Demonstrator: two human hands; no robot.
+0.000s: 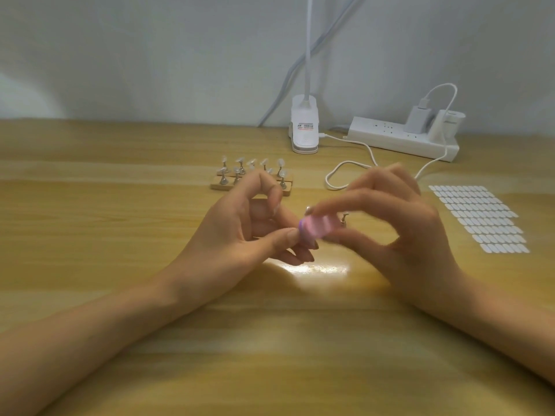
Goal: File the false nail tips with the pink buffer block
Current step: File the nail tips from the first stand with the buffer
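Between left hand and right hand, one pink buffer block.

Wall: plain and pale, seen far beyond the fingers.
Table: light wood grain, spread beneath the fingers.
Lamp: white clip base, set beyond the fingers.
Glare: cast just nearer than the fingers.

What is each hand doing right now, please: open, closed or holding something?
Left hand: curled at the end of the pink rectangular buffer block; whether it pinches anything cannot be told.
Right hand: holding that block.
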